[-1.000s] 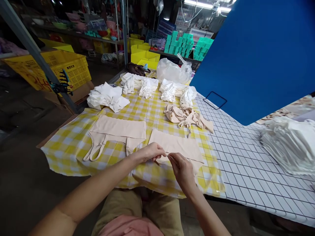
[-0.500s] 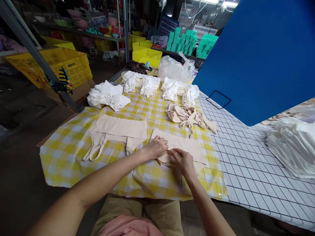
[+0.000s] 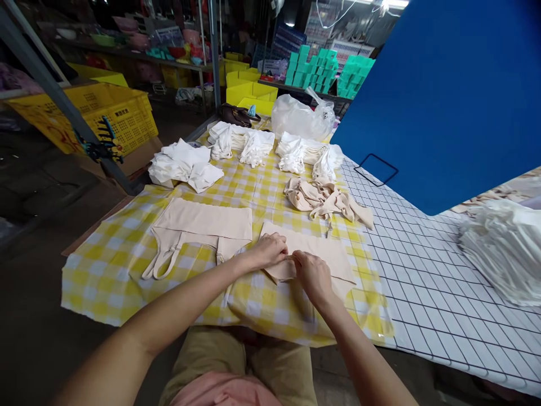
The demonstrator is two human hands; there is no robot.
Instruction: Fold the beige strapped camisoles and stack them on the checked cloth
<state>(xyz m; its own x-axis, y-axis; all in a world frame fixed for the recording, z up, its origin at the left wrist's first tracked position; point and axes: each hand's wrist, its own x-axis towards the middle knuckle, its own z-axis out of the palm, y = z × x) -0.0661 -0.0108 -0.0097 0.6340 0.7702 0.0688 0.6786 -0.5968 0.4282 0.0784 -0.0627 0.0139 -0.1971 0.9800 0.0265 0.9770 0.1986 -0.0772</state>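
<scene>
Beige camisole lies on the checked cloth, both hands pinching its near edge: left hand, right hand. One camisole already lies flat; a crumpled pile remains.

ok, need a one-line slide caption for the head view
Left hand and right hand pinch the near edge of a beige camisole on a yellow checked tablecloth.
</scene>
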